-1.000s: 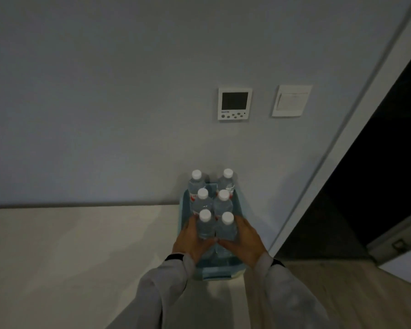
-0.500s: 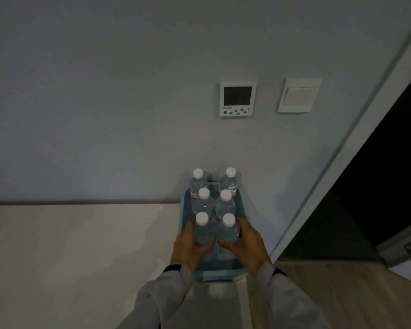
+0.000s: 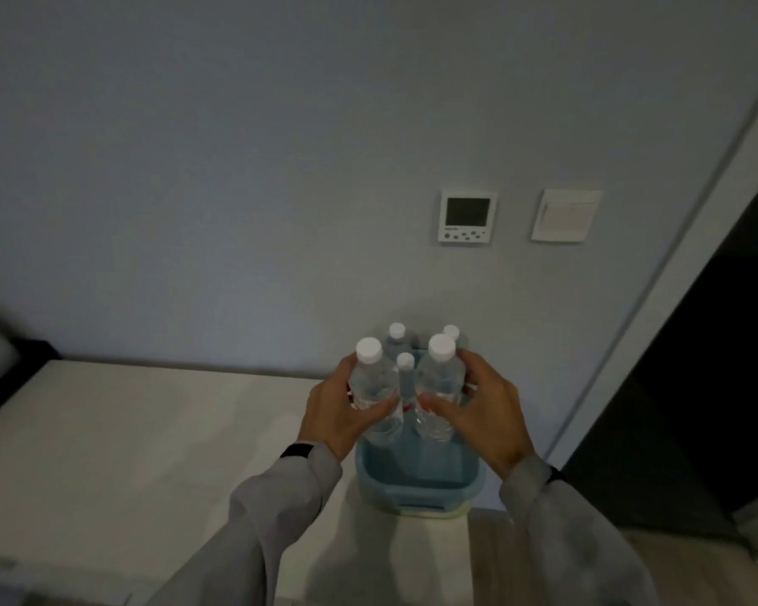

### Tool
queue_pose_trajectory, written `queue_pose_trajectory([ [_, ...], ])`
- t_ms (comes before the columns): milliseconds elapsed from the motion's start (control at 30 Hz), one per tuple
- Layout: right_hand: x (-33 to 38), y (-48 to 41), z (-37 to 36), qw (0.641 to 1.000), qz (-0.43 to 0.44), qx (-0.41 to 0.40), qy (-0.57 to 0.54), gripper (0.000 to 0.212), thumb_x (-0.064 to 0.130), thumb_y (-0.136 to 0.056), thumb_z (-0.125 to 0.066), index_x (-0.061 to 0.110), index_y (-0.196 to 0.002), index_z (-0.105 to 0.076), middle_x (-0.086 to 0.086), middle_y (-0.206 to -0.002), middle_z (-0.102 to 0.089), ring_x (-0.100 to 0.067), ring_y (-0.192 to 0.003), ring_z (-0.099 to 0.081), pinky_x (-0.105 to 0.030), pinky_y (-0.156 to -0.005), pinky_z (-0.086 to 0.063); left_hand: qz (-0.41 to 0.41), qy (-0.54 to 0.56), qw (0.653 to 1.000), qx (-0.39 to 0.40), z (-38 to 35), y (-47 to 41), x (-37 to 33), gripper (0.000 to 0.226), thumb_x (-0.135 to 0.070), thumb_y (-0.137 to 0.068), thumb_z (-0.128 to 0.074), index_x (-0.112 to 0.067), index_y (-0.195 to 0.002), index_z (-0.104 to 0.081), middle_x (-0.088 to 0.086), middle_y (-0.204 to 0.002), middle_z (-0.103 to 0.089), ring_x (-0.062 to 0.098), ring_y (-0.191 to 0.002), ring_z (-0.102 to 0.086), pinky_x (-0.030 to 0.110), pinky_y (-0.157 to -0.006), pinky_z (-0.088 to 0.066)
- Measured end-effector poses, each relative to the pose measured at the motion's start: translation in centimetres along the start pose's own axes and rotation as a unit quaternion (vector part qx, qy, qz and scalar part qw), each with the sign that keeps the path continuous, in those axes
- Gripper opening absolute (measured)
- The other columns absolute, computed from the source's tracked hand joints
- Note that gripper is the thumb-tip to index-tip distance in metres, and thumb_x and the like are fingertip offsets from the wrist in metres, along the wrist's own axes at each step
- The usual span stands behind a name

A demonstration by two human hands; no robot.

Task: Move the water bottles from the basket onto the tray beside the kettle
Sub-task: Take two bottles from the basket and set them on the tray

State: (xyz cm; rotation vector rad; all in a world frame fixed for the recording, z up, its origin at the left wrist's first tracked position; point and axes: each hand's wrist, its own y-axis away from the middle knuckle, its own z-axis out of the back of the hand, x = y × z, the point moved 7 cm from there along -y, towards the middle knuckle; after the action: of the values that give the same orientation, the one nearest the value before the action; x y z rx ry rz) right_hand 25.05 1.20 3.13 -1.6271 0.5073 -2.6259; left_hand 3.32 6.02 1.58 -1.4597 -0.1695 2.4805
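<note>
Above the near end of the blue basket (image 3: 416,485), two capped water bottles (image 3: 370,384) are held upright, one wrapped by the left hand (image 3: 338,415) and one by the right hand (image 3: 484,419), apparently for carrying out together, while three others remain standing inside.

hands (image 3: 412,413) gripping two bottles (image 3: 405,378), blue basket (image 3: 416,487)

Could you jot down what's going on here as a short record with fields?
left hand: grips a raised bottle
right hand: grips a second raised bottle
basket: light blue, at the counter's right end
bottles left inside: three caps visible
counter: pale
wall: thermostat, switch
tray, kettle: not visible
</note>
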Motion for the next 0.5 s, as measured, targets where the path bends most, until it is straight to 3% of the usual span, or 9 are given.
queue_pose_trajectory([
  [133, 5.1, 0.3, -1.2, 0.999, 0.044, 0.004, -0.004, 0.061, 0.041, -0.068, -0.086, 0.041, -0.120, -0.056, 0.023, -0.114, -0.067, 0.004, -0.104, -0.064, -0.018, -0.088, -0.053, -0.011, 0.011, 0.999, -0.042, 5.6, 1.7, -1.1, 0.070, -0.066, -0.058, -0.080, -0.043, -0.117, -0.051, -0.026, -0.101, -0.068, -0.010, -0.089, -0.064, 0.011, -0.074, -0.053],
  [233, 8.8, 1.1, -3.4, 0.998, 0.067, 0.011, -0.009, 0.059, 0.044, -0.066, -0.085, 0.046, -0.117, -0.055, 0.032, -0.108, -0.065, 0.009, -0.102, -0.062, -0.009, -0.083, -0.051, -0.018, 0.018, 0.997, -0.077, 10.5, 3.4, -1.1, 0.070, -0.064, -0.057, -0.082, -0.044, -0.116, -0.050, -0.024, -0.101, -0.069, -0.007, -0.087, -0.066, 0.016, -0.073, -0.056],
  [333, 12.5, 2.3, -6.6, 0.996, 0.091, 0.018, -0.008, 0.057, 0.044, -0.065, -0.084, 0.050, -0.114, -0.055, 0.029, -0.105, -0.067, 0.005, -0.099, -0.065, -0.015, -0.082, -0.055, -0.032, 0.008, 0.994, -0.106, 15.7, 5.6, -0.3, 0.067, -0.064, -0.058, -0.081, -0.046, -0.114, -0.051, -0.024, -0.097, -0.070, -0.005, -0.085, -0.068, 0.016, -0.072, -0.057],
  [400, 15.2, 3.4, -9.3, 0.994, 0.109, 0.023, -0.001, 0.056, 0.048, -0.064, -0.083, 0.058, -0.109, -0.052, 0.035, -0.103, -0.066, 0.007, -0.097, -0.065, -0.011, -0.080, -0.053, -0.043, 0.005, 0.992, -0.116, 19.2, 7.3, 0.5, 0.066, -0.064, -0.060, -0.081, -0.045, -0.115, -0.052, -0.028, -0.099, -0.069, -0.006, -0.086, -0.068, 0.014, -0.072, -0.056],
  [500, 19.2, 5.3, -14.1, 0.991, 0.127, 0.032, 0.002, 0.057, 0.048, -0.062, -0.084, 0.057, -0.108, -0.053, 0.036, -0.103, -0.066, 0.010, -0.093, -0.065, -0.008, -0.077, -0.053, -0.050, 0.007, 0.991, -0.125, 24.9, 10.0, 2.2, 0.066, -0.065, -0.060, -0.081, -0.043, -0.117, -0.054, -0.027, -0.101, -0.069, -0.005, -0.088, -0.068, 0.015, -0.074, -0.056],
])
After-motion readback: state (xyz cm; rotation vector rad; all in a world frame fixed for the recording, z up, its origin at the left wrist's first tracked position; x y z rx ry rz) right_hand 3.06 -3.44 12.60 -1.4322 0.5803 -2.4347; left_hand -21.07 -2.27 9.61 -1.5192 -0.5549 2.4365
